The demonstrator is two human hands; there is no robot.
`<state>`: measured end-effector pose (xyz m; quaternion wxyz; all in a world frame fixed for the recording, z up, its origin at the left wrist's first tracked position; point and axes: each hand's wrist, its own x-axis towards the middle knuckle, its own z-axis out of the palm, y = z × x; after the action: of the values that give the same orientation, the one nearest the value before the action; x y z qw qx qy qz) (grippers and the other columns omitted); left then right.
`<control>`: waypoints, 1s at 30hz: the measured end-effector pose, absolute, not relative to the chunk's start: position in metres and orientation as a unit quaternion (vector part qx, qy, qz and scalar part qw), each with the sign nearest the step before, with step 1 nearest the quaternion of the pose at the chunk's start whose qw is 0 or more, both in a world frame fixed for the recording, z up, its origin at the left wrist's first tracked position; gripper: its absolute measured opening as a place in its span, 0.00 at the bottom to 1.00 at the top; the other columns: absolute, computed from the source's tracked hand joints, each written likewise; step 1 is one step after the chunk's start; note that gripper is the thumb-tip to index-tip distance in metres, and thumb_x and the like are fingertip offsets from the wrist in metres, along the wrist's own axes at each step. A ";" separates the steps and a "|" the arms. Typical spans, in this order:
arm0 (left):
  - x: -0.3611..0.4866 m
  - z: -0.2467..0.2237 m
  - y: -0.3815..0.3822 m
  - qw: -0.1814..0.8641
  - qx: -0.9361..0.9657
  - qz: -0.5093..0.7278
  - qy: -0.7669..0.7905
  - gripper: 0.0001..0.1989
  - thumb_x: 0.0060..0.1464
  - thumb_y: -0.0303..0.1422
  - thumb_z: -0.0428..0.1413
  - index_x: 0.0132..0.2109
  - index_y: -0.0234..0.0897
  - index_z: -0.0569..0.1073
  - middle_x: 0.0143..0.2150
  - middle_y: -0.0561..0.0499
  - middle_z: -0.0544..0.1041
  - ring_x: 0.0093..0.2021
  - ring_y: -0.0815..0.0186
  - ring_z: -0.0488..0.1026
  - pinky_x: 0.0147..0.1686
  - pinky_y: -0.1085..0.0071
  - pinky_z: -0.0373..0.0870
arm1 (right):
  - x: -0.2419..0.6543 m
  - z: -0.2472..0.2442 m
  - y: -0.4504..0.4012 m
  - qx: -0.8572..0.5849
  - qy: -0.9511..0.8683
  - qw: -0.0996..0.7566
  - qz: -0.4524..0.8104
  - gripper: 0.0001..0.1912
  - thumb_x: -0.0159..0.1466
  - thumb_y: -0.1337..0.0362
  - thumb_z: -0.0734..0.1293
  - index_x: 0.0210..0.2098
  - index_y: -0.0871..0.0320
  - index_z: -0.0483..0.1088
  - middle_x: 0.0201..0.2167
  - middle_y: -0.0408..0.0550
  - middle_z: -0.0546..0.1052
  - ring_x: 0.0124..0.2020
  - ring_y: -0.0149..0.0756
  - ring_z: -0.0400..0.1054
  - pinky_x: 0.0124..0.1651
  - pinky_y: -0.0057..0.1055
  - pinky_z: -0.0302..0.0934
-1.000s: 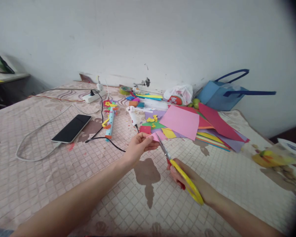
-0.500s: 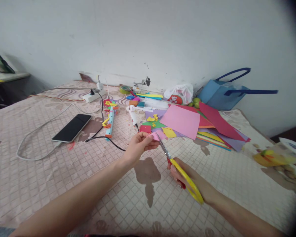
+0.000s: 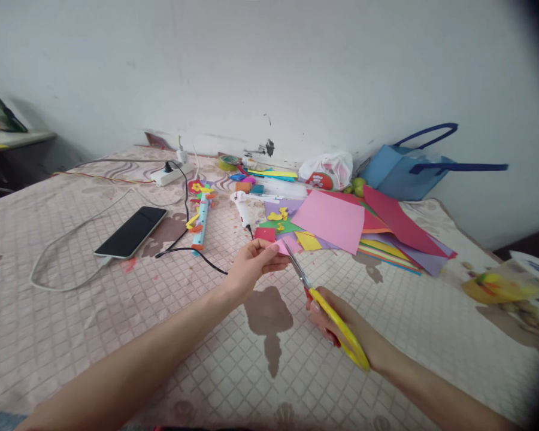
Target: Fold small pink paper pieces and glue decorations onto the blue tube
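Note:
Between thumb and fingers, my left hand (image 3: 257, 261) pinches a small pink paper piece (image 3: 286, 246) near the middle of the table. My right hand (image 3: 336, 314) grips scissors (image 3: 348, 338) with yellow and red handles, their blades pointing up and left against the pink piece. Just beyond my left fingers lies a small red square (image 3: 265, 234). A white glue gun (image 3: 242, 211) rests behind it. Right of the glue gun, yellow cut scraps (image 3: 278, 215) lie on purple and green sheets. A large pink sheet (image 3: 330, 220) tops the sheets to the right.
A phone (image 3: 131, 232) on a white cable lies left, near a power strip (image 3: 167, 175) and a decorated light-blue strip (image 3: 200, 222). A blue bag (image 3: 402, 173) and a white plastic bag (image 3: 327, 172) stand by the wall; a yellow packet (image 3: 498, 288) lies right.
The scissor handles have shifted very slightly in my right hand, with the blades still at the pink piece. My left hand has barely moved.

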<state>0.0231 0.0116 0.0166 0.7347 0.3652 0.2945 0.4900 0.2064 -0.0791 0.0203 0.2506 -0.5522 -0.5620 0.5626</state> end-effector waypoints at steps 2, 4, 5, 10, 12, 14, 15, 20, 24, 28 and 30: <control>0.023 0.017 0.011 0.735 0.363 0.491 0.297 0.08 0.50 0.30 0.59 0.32 0.33 0.65 0.29 0.47 0.79 0.32 0.65 0.78 0.37 0.68 0.74 | 0.207 0.019 -0.080 -0.548 -0.566 0.254 0.561 0.12 0.64 0.54 0.56 0.31 0.55 0.55 0.17 0.34 0.56 0.16 0.24 0.45 0.18 0.22 0.44; 0.023 0.017 0.011 0.735 0.362 0.491 0.297 0.09 0.50 0.31 0.59 0.32 0.33 0.65 0.29 0.47 0.79 0.32 0.65 0.78 0.38 0.68 0.74 | 0.208 0.017 -0.080 -0.548 -0.564 0.256 0.563 0.11 0.64 0.55 0.55 0.31 0.55 0.55 0.16 0.34 0.56 0.16 0.24 0.46 0.18 0.22 0.45; 0.023 0.017 0.011 0.735 0.363 0.490 0.296 0.09 0.50 0.31 0.59 0.32 0.33 0.66 0.29 0.47 0.79 0.32 0.65 0.78 0.38 0.68 0.74 | 0.208 0.017 -0.080 -0.551 -0.561 0.255 0.563 0.11 0.64 0.55 0.55 0.31 0.55 0.55 0.16 0.34 0.56 0.15 0.24 0.46 0.18 0.22 0.45; 0.023 0.019 0.011 0.736 0.362 0.488 0.300 0.08 0.50 0.31 0.59 0.32 0.33 0.66 0.29 0.47 0.79 0.32 0.65 0.78 0.37 0.68 0.73 | 0.203 0.020 -0.079 -0.567 -0.560 0.251 0.550 0.14 0.62 0.51 0.57 0.29 0.55 0.53 0.14 0.33 0.56 0.14 0.23 0.45 0.16 0.21 0.44; 0.023 0.020 0.011 0.736 0.358 0.488 0.304 0.08 0.50 0.30 0.59 0.32 0.33 0.65 0.28 0.47 0.79 0.32 0.65 0.78 0.37 0.69 0.73 | 0.201 0.021 -0.079 -0.584 -0.558 0.246 0.536 0.17 0.60 0.49 0.59 0.28 0.54 0.53 0.14 0.33 0.55 0.14 0.23 0.45 0.16 0.21 0.43; 0.023 0.020 0.011 0.738 0.355 0.488 0.303 0.09 0.50 0.31 0.59 0.31 0.33 0.66 0.28 0.47 0.79 0.31 0.65 0.78 0.37 0.69 0.73 | 0.200 0.019 -0.079 -0.597 -0.555 0.244 0.526 0.19 0.58 0.47 0.62 0.28 0.54 0.52 0.15 0.33 0.54 0.13 0.22 0.46 0.15 0.21 0.42; 0.023 0.020 0.011 0.739 0.354 0.488 0.302 0.09 0.49 0.31 0.59 0.31 0.33 0.66 0.28 0.47 0.79 0.31 0.65 0.78 0.37 0.69 0.73 | 0.201 0.018 -0.079 -0.601 -0.555 0.243 0.521 0.19 0.57 0.47 0.62 0.28 0.54 0.52 0.15 0.33 0.54 0.13 0.22 0.46 0.15 0.21 0.42; 0.022 0.020 0.011 0.741 0.354 0.484 0.301 0.09 0.49 0.31 0.59 0.31 0.33 0.66 0.29 0.47 0.79 0.31 0.65 0.78 0.37 0.68 0.73 | 0.202 0.012 -0.078 -0.598 -0.561 0.232 0.523 0.19 0.58 0.46 0.60 0.28 0.54 0.54 0.15 0.33 0.56 0.12 0.22 0.47 0.14 0.21 0.43; 0.022 0.021 0.012 0.746 0.352 0.480 0.300 0.08 0.50 0.30 0.59 0.31 0.32 0.66 0.28 0.47 0.79 0.31 0.66 0.78 0.37 0.69 0.73 | 0.202 0.016 -0.079 -0.571 -0.578 0.248 0.527 0.19 0.60 0.45 0.58 0.28 0.55 0.53 0.13 0.33 0.55 0.13 0.22 0.46 0.15 0.21 0.45; 0.022 0.022 0.012 0.749 0.350 0.474 0.303 0.07 0.50 0.29 0.58 0.30 0.32 0.66 0.28 0.47 0.79 0.31 0.65 0.78 0.37 0.69 0.73 | 0.203 0.017 -0.080 -0.551 -0.566 0.260 0.556 0.18 0.63 0.46 0.55 0.29 0.54 0.53 0.14 0.33 0.57 0.13 0.23 0.46 0.15 0.20 0.46; 0.022 0.022 0.012 0.749 0.350 0.472 0.305 0.07 0.50 0.29 0.58 0.30 0.33 0.66 0.28 0.46 0.79 0.31 0.65 0.78 0.37 0.69 0.73 | 0.203 0.017 -0.080 -0.544 -0.553 0.263 0.574 0.18 0.63 0.46 0.56 0.29 0.54 0.53 0.15 0.32 0.56 0.13 0.23 0.45 0.15 0.20 0.45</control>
<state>0.0221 0.0120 0.0215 0.7494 0.3502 0.3052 0.4719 0.2029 -0.0796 0.0166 0.2634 -0.5439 -0.5528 0.5738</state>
